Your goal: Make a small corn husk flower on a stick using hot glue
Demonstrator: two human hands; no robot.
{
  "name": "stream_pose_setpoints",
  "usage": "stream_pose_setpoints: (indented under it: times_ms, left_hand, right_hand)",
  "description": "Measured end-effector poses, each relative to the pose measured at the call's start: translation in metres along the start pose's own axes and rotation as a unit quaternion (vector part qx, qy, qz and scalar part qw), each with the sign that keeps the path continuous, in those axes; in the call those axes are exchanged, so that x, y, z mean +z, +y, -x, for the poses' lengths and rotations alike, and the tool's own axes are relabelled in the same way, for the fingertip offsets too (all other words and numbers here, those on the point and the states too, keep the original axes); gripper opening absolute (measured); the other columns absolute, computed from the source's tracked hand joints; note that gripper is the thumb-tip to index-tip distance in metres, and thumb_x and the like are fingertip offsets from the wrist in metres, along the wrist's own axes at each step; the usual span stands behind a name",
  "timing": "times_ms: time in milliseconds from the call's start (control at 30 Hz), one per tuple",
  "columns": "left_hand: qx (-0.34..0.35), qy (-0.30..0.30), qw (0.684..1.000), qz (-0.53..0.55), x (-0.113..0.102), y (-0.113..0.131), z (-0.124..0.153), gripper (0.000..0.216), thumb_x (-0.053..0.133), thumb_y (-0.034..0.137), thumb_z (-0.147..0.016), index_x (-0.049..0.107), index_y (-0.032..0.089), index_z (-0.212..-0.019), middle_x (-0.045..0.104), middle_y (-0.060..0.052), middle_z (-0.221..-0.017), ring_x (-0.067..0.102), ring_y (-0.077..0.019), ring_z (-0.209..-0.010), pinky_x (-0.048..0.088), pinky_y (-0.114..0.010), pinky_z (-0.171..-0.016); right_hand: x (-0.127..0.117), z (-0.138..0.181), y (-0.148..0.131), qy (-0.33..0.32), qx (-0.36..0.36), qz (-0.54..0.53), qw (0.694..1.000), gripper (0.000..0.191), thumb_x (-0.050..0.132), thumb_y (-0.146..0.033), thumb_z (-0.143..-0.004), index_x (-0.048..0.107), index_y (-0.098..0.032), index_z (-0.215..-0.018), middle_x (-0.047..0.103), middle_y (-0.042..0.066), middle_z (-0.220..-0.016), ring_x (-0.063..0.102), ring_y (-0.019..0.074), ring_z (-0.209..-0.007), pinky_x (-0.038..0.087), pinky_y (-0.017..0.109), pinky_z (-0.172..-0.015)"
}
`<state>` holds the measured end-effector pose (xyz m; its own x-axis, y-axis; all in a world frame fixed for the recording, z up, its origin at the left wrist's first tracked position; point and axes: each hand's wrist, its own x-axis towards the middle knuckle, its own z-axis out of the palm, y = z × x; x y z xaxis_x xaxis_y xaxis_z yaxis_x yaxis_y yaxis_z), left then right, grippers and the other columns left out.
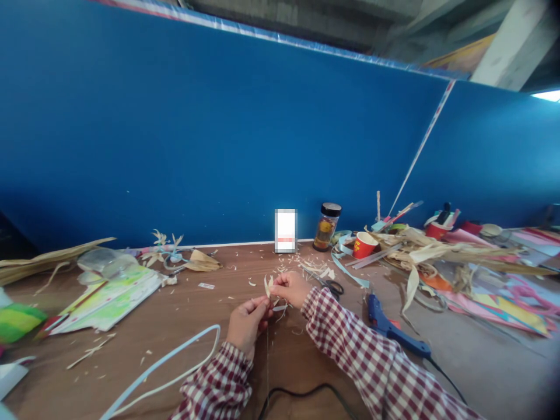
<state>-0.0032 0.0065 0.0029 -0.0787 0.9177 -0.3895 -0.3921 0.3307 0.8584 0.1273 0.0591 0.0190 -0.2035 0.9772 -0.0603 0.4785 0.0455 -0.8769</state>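
Note:
Near the middle of the brown table, my left hand [247,322] and my right hand [291,287] meet with fingers pinched together. Between them is a small pale piece of corn husk [268,286], its narrow pointed tips sticking up above the fingers. My right fingertips grip it from the right, and my left fingertips hold its lower end, which is mostly hidden. Black-handled scissors [335,287] lie just beyond my right hand. Right of my right sleeve lies a blue glue gun [389,326]. Husk scraps [280,268] are scattered around both hands.
A jar with a black lid [327,227] and a red paper cup [364,245] stand at the back. Dried husks [420,245] pile up at right. A painted sheet [118,297] lies left. A white cable [175,356] loops in front; a blue partition [219,128] rises behind.

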Motion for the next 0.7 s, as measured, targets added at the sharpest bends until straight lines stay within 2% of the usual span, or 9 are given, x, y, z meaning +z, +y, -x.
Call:
stream_pose_setpoints:
  times_ms: [167, 333, 500, 600, 700]
  left_hand:
    - [0.010, -0.007, 1.000, 0.002, 0.0002, 0.0013, 0.0012, 0.029, 0.073, 0.028, -0.052, 0.066, 0.010, -0.074, 0.064, -0.004, -0.060, 0.054, -0.0075, -0.049, 0.035, -0.014, -0.039]
    - [0.014, 0.002, 1.000, 0.001, 0.0010, -0.0002, 0.0004, 0.031, 0.073, 0.032, -0.051, 0.065, 0.011, -0.073, 0.063, -0.003, -0.058, 0.053, -0.0071, -0.049, 0.034, -0.014, -0.039]
    - [0.001, 0.009, 1.000, 0.011, -0.0009, -0.0006, -0.0011, 0.031, 0.073, 0.030, -0.053, 0.064, 0.011, -0.076, 0.063, -0.003, -0.062, 0.054, -0.0075, -0.051, 0.036, -0.014, -0.040]
    - [0.002, -0.002, 1.000, 0.016, -0.0018, 0.0003, -0.0010, 0.028, 0.071, 0.028, -0.057, 0.064, 0.011, -0.078, 0.062, -0.003, -0.061, 0.053, -0.0063, -0.051, 0.037, -0.013, -0.041]
    - [0.006, -0.017, 1.000, 0.020, -0.0021, 0.0011, -0.0006, 0.026, 0.071, 0.027, -0.059, 0.065, 0.011, -0.079, 0.061, -0.002, -0.059, 0.052, -0.0056, -0.051, 0.036, -0.012, -0.041]
  right_hand:
    - [0.0017, 0.0011, -0.0003, 0.034, -0.011, 0.022, 0.999, 0.023, 0.062, -0.034, -0.062, 0.063, -0.013, -0.071, 0.060, 0.002, -0.062, 0.051, 0.0105, -0.057, 0.038, 0.021, -0.051]
    - [0.0035, 0.0029, -0.0019, 0.040, -0.013, 0.007, 0.999, 0.023, 0.061, -0.034, -0.063, 0.063, -0.013, -0.073, 0.062, 0.002, -0.064, 0.053, 0.0114, -0.058, 0.039, 0.021, -0.053]
    - [0.0041, 0.0065, -0.0031, 0.015, -0.027, -0.056, 0.998, 0.015, 0.054, -0.025, -0.069, 0.063, -0.016, -0.077, 0.061, 0.001, -0.063, 0.052, 0.0094, -0.054, 0.039, 0.020, -0.050]
    - [0.0054, 0.0086, -0.0032, 0.003, -0.004, -0.103, 0.995, 0.014, 0.051, -0.016, -0.069, 0.061, -0.017, -0.077, 0.055, -0.002, -0.055, 0.049, 0.0081, -0.049, 0.038, 0.019, -0.046]
    - [0.0099, 0.0088, -0.0017, 0.010, 0.028, -0.178, 0.984, 0.011, 0.054, -0.015, -0.067, 0.056, -0.017, -0.078, 0.055, -0.003, -0.057, 0.052, 0.0090, -0.052, 0.040, 0.019, -0.045]
